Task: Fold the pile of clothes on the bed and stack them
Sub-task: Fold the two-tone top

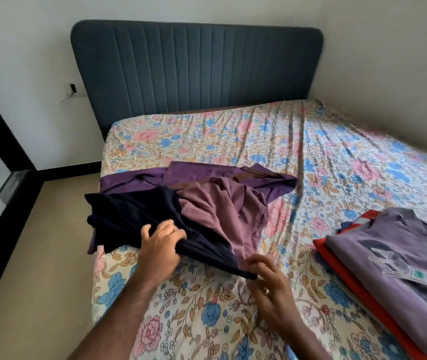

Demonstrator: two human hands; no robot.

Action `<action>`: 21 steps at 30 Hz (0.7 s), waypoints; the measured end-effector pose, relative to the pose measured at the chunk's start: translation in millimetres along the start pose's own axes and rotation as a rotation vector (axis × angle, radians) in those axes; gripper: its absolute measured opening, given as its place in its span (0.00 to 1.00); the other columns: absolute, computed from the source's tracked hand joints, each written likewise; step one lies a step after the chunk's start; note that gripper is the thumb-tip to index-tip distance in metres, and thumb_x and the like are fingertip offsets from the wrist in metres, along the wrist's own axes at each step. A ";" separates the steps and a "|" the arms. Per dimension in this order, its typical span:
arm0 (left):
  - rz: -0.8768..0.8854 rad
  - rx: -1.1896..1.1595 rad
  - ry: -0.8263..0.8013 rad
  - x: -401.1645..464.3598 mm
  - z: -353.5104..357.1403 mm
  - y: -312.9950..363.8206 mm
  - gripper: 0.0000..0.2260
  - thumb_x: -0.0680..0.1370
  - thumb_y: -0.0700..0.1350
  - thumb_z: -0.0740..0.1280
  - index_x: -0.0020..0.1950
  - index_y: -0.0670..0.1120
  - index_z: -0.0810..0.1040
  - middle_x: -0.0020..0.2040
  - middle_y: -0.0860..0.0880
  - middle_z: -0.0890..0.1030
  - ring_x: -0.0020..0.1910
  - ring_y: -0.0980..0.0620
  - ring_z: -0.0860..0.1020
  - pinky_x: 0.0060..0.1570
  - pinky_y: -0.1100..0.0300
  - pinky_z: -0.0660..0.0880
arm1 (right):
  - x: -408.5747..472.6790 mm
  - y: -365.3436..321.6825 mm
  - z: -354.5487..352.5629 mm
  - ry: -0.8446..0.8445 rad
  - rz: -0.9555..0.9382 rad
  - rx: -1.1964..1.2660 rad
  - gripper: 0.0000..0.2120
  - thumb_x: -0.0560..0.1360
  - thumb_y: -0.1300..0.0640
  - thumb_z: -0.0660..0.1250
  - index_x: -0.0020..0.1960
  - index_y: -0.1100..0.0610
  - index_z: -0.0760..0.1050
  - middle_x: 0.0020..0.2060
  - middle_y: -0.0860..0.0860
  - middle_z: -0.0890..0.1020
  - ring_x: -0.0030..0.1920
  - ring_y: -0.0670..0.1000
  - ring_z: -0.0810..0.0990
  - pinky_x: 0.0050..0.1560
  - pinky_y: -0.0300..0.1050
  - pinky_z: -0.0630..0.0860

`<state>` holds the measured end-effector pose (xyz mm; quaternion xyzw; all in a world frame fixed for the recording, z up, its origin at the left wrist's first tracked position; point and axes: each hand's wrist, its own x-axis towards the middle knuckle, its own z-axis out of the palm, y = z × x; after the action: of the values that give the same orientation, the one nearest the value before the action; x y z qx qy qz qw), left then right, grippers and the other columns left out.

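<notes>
A loose pile of clothes lies at the bed's left edge. On top of it is a dark navy garment point(134, 216), beside a mauve garment point(222, 211), with a deep purple one point(155, 178) beneath them. My left hand point(161, 242) grips a fold of the navy garment. My right hand point(269, 284) pinches the navy garment's lower corner near the mauve cloth. At the right sits a stack of folded clothes with a grey-purple printed shirt point(399, 258) on top and a red item point(342, 268) under it.
The bed point(311, 157) has a floral sheet and a dark blue padded headboard point(196, 71) against the wall. Beige floor point(38, 255) runs along the bed's left side, with a black-framed glass panel at the far left.
</notes>
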<state>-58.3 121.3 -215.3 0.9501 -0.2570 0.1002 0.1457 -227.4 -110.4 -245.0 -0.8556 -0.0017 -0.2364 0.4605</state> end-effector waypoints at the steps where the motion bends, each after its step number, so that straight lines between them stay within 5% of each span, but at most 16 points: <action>1: 0.016 -0.035 -0.081 -12.6 -7.2 -0.7 0.19 0.69 0.34 0.65 0.54 0.53 0.80 0.52 0.54 0.81 0.60 0.48 0.76 0.67 0.44 0.66 | -8.3 0.5 -6.3 -0.022 0.068 0.044 0.11 0.73 0.64 0.69 0.50 0.53 0.85 0.62 0.42 0.78 0.61 0.45 0.79 0.53 0.35 0.78; 4: -0.036 -0.100 -0.353 -52.8 -30.4 1.3 0.19 0.67 0.40 0.61 0.55 0.54 0.77 0.50 0.52 0.83 0.53 0.45 0.80 0.53 0.50 0.76 | -15.7 -2.5 -13.5 -0.135 0.157 0.011 0.11 0.69 0.58 0.68 0.48 0.53 0.87 0.65 0.41 0.79 0.63 0.39 0.77 0.57 0.33 0.77; 8: -0.141 -0.055 -0.588 -102.0 -49.1 2.4 0.25 0.73 0.43 0.63 0.71 0.55 0.76 0.65 0.47 0.79 0.66 0.47 0.75 0.65 0.55 0.72 | -21.0 -13.5 -15.9 -0.315 0.117 -0.215 0.10 0.67 0.56 0.70 0.44 0.59 0.86 0.55 0.50 0.84 0.51 0.45 0.81 0.52 0.41 0.81; 10: -0.164 -0.044 -0.657 -127.0 -57.7 4.8 0.22 0.77 0.45 0.65 0.72 0.54 0.75 0.66 0.48 0.78 0.66 0.49 0.75 0.66 0.58 0.71 | -39.3 -19.5 -15.1 -0.370 0.069 -0.283 0.07 0.69 0.59 0.71 0.44 0.59 0.86 0.50 0.51 0.85 0.47 0.48 0.82 0.50 0.39 0.80; 14: -0.216 -0.094 -0.896 -171.3 -74.2 7.7 0.02 0.74 0.50 0.72 0.46 0.55 0.84 0.43 0.51 0.82 0.41 0.55 0.80 0.40 0.63 0.74 | -81.5 -53.7 -21.8 -0.511 0.087 -0.241 0.05 0.71 0.59 0.71 0.42 0.53 0.85 0.38 0.46 0.84 0.36 0.45 0.81 0.36 0.36 0.75; 16: -0.286 -0.114 -1.142 -192.0 -88.3 12.4 0.06 0.72 0.49 0.77 0.39 0.51 0.82 0.33 0.53 0.80 0.29 0.57 0.77 0.31 0.64 0.73 | -111.0 -77.5 -26.4 -0.762 0.104 -0.203 0.03 0.73 0.55 0.72 0.42 0.53 0.84 0.35 0.48 0.84 0.32 0.46 0.81 0.33 0.39 0.77; 18: -0.279 -0.048 -1.316 -208.2 -106.0 20.4 0.11 0.70 0.52 0.79 0.45 0.48 0.84 0.31 0.56 0.80 0.27 0.61 0.76 0.28 0.68 0.73 | -134.6 -97.5 -34.6 -0.980 0.079 -0.186 0.08 0.73 0.49 0.74 0.43 0.54 0.83 0.36 0.49 0.84 0.34 0.48 0.82 0.39 0.46 0.80; 21: -0.149 -0.196 -1.119 -220.1 -107.8 27.7 0.24 0.64 0.64 0.79 0.48 0.48 0.84 0.39 0.55 0.83 0.35 0.61 0.77 0.38 0.66 0.73 | -148.2 -106.8 -45.8 -0.933 0.112 -0.034 0.07 0.75 0.50 0.75 0.49 0.52 0.85 0.44 0.45 0.86 0.42 0.44 0.84 0.43 0.39 0.81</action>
<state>-271.7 234.9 -166.4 0.8561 -0.2353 -0.4529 0.0816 -401.1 -53.2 -199.8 -0.8767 -0.1584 0.1990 0.4082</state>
